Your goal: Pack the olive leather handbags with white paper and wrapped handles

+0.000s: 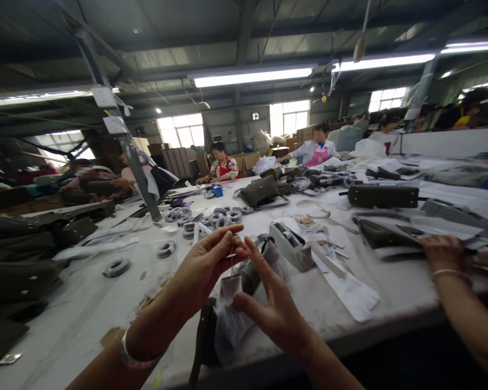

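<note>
My left hand [205, 265] is raised over the white table [81, 303], its fingertips pinched on a thin string from which a small pale tag [231, 286] hangs. My right hand [270, 300] is just right of the tag, fingers spread, index tip meeting the left fingertips at the string. Beneath both hands lies a dark olive bag [228, 319] partly wrapped in white tissue, its strap hanging over the table's near edge.
A grey tape dispenser [290, 244] stands right of my hands. Grey tape rolls [215, 218] lie scattered beyond, with olive bags [262, 192] further back and at the left. A co-worker's hand [445, 252] rests at the right. Other people sit along the far side.
</note>
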A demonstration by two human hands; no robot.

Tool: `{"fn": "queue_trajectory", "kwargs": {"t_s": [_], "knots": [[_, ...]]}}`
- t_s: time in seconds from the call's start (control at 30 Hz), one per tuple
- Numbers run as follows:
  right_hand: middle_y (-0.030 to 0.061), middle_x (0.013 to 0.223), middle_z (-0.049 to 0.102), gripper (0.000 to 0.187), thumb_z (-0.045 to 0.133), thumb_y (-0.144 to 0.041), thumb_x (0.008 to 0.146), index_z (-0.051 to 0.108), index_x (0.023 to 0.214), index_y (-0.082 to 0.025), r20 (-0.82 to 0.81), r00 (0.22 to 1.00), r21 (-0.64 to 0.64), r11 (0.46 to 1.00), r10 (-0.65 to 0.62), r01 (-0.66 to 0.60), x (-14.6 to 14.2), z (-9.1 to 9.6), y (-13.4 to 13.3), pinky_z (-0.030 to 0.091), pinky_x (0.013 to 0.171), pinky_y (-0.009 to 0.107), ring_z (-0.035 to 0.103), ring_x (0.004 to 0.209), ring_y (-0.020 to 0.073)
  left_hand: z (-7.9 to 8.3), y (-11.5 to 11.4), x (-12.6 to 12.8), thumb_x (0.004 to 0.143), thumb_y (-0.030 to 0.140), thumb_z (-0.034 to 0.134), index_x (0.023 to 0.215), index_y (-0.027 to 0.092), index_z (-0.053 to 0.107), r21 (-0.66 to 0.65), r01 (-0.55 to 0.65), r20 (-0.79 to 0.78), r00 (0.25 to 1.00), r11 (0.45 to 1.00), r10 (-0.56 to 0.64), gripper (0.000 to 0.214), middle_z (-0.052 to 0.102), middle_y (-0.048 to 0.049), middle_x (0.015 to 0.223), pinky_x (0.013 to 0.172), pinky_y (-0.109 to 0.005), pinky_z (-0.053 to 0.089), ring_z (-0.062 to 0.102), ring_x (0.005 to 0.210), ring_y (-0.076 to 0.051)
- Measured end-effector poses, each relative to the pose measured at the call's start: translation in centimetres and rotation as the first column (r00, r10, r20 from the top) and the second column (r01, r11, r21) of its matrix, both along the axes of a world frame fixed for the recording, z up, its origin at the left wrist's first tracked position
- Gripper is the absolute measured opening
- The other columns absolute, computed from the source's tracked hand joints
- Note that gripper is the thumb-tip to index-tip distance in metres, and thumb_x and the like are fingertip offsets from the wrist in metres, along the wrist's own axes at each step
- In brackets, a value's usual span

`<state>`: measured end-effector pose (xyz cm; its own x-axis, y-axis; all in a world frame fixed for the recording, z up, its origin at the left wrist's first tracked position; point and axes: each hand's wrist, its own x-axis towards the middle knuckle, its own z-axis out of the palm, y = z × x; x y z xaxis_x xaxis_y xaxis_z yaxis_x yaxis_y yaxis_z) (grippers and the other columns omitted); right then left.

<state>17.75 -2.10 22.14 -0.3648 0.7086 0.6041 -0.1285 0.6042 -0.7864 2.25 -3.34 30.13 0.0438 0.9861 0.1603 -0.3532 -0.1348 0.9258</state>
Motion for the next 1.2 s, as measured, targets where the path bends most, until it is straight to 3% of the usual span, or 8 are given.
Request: {"fn": "queue_trajectory", "kwargs": {"t_s": [0.13, 0.23, 0.37, 0.57, 0.7, 0.8, 1.03, 1.2], "knots": [[0.0057, 0.14, 0.059, 0.053, 0.07, -0.032, 0.087, 0.057, 0.138, -0.028, -0.05, 0.996, -0.062, 0.995, -0.076, 0.073, -2.0, 0.5, 0.3, 0.039, 0.114, 0.045, 0.052, 0.132, 0.0273, -0.1, -0.5, 0.7, 0.076, 0.037, 0.082, 0.11, 0.021, 0.073, -0.015, 0.004, -0.015, 1.0, 1.0, -0.004, 0.038, 0.067, -0.0014, 0.087, 0.077, -0.02, 0.056, 0.065, 0.079, -0.011], [0.0062, 0.108, 0.074, 0.022, 0.068, -0.035, 0.088, 0.076, 0.103, -0.022, -0.103, 0.993, -0.181, 0.983, -0.062, 0.042, -2.3, -0.3, 0.6, 0.053, 0.097, 0.037, 0.068, 0.104, 0.0251, 0.0, -1.0, 0.5, 0.076, 0.033, 0.083, 0.109, 0.022, 0.073, -0.031, 0.006, -0.023, 1.0, 0.999, -0.007, 0.037, 0.065, -0.0003, 0.087, 0.068, -0.017, 0.054, 0.065, 0.074, -0.01], [0.002, 0.068, 0.069, 0.028, 0.072, -0.044, 0.084, 0.078, 0.091, -0.018, -0.211, 0.976, -0.366, 0.923, 0.047, -0.123, -1.2, -1.9, 0.7, 0.054, 0.06, 0.025, 0.062, 0.06, 0.014, -0.8, -1.3, -1.1, 0.076, 0.031, 0.082, 0.112, 0.023, 0.072, -0.02, -0.033, -0.033, 0.999, 0.999, 0.033, 0.038, 0.065, 0.0004, 0.086, 0.074, -0.023, 0.057, 0.068, 0.077, -0.013], [0.0011, 0.063, 0.066, 0.035, 0.07, -0.049, 0.085, 0.077, 0.092, -0.016, 0.005, 0.999, -0.503, 0.864, 0.033, -0.025, 0.3, -4.0, 0.3, 0.036, 0.042, 0.019, 0.045, 0.045, 0.0073, -5.2, -1.0, -5.4, 0.08, 0.039, 0.077, 0.115, 0.021, 0.07, -0.089, -0.078, -0.341, 0.939, 0.993, 0.044, 0.04, 0.071, -0.0055, 0.089, 0.083, -0.032, 0.054, 0.067, 0.086, -0.019], [0.0016, 0.061, 0.068, 0.032, 0.065, -0.045, 0.089, 0.078, 0.088, -0.016, 0.207, 0.978, -0.433, 0.896, -0.009, 0.1, -0.1, -5.3, 0.1, 0.04, 0.046, 0.02, 0.054, 0.048, 0.0109, -8.5, -0.6, -8.6, 0.082, 0.048, 0.07, 0.103, 0.021, 0.073, -0.042, -0.219, -0.636, 0.759, 0.975, 0.143, 0.034, 0.071, -0.005, 0.089, 0.074, -0.029, 0.05, 0.062, 0.087, -0.021], [0.0016, 0.062, 0.07, 0.027, 0.063, -0.039, 0.09, 0.078, 0.084, -0.018, 0.299, 0.953, -0.32, 0.937, -0.04, 0.14, -0.9, -5.8, 0.2, 0.044, 0.053, 0.021, 0.062, 0.057, 0.0143, -10.2, -0.3, -9.9, 0.079, 0.044, 0.072, 0.088, 0.02, 0.076, -0.121, -0.12, -0.738, 0.675, 0.985, -0.009, 0.026, 0.07, -0.0025, 0.08, 0.066, -0.026, 0.043, 0.058, 0.076, -0.019], [-0.0002, 0.063, 0.07, 0.025, 0.059, -0.032, 0.092, 0.079, 0.081, -0.021, 0.34, 0.933, -0.212, 0.957, -0.116, 0.196, -3.2, -5.1, 0.5, 0.045, 0.059, 0.023, 0.065, 0.06, 0.0155, -10.0, 0.5, -9.3, 0.078, 0.048, 0.071, 0.093, 0.017, 0.078, -0.31, 0.193, -0.589, 0.729, 0.931, -0.348, 0.035, 0.072, -0.0045, 0.081, 0.072, -0.029, 0.044, 0.061, 0.079, -0.021], [0.0002, 0.066, 0.072, 0.024, 0.059, -0.032, 0.092, 0.081, 0.091, -0.023, 0.324, 0.94, -0.235, 0.954, -0.102, 0.185, -4.1, -5.1, 0.5, 0.045, 0.056, 0.022, 0.066, 0.062, 0.0163, -10.1, 1.2, -9.0, 0.076, 0.044, 0.075, 0.097, 0.017, 0.077, -0.323, 0.303, -0.5, 0.75, 0.897, -0.433, 0.034, 0.074, -0.0053, 0.088, 0.081, -0.031, 0.045, 0.064, 0.087, -0.023]]}}
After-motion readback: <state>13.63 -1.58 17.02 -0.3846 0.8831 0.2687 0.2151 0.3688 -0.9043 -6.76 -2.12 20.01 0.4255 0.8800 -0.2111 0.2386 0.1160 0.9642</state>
